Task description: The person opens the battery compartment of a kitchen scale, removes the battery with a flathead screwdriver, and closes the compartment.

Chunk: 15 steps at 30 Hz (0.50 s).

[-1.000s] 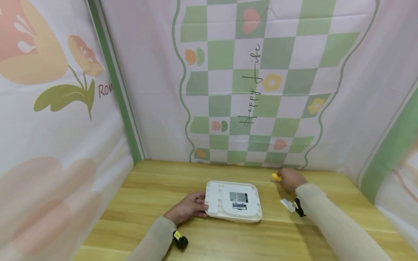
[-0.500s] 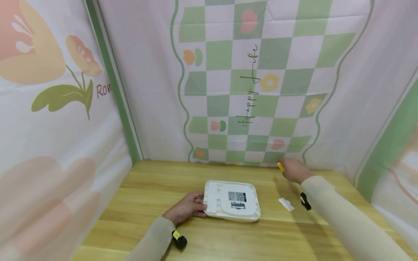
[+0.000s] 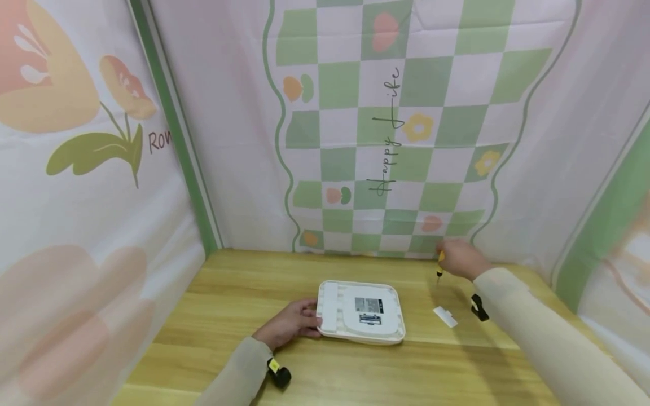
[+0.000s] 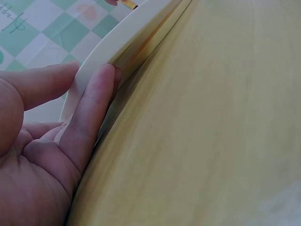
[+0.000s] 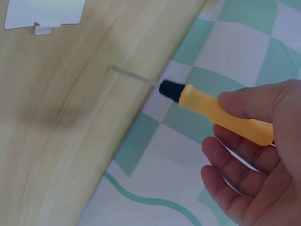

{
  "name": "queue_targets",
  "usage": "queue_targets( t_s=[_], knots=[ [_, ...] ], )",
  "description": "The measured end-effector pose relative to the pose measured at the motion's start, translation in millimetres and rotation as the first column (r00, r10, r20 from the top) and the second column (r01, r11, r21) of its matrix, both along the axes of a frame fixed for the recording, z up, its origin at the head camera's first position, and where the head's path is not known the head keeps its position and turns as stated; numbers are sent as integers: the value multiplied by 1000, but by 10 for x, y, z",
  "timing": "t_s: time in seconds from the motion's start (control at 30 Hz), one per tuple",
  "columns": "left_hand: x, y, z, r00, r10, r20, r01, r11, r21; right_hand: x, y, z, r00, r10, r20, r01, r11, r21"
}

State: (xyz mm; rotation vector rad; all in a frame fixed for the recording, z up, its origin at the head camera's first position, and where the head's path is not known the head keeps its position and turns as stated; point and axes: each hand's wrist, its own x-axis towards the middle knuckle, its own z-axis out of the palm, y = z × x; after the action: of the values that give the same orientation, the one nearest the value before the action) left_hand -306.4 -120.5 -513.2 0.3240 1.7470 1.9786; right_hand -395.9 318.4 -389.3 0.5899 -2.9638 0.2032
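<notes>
A flat white square device lies on the table with its underside up, showing a grey and black label and an uncovered battery compartment. My left hand pinches its left edge; in the left wrist view the thumb and a finger sit on either side of the rim. At the table's back right, my right hand holds a screwdriver by its yellow handle between thumb and fingers. The thin metal shaft points down toward the tabletop; whether its tip touches the wood I cannot tell.
A small white battery cover with a tab lies on the wooden table, right of the device. Printed fabric with a green check pattern hangs behind the table's back edge. More fabric hangs at the left.
My right hand has moved back and slightly right with the screwdriver, past the white cover. The screwdriver's shaft has swung to point downward. My left hand and the device stay put.
</notes>
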Motion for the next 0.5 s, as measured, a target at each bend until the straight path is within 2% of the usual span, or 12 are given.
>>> queue_targets(
  t_s=[0.23, 0.5],
  knots=[
    [5, 10, 31, 1000, 0, 8, 0, 1000, -5, 38, 63, 108, 999, 43, 28, -43, 999, -7],
    [-15, -8, 9, 1000, -8, 11, 8, 1000, -1, 71, 122, 137, 994, 53, 98, -54, 999, 6]
  ],
)
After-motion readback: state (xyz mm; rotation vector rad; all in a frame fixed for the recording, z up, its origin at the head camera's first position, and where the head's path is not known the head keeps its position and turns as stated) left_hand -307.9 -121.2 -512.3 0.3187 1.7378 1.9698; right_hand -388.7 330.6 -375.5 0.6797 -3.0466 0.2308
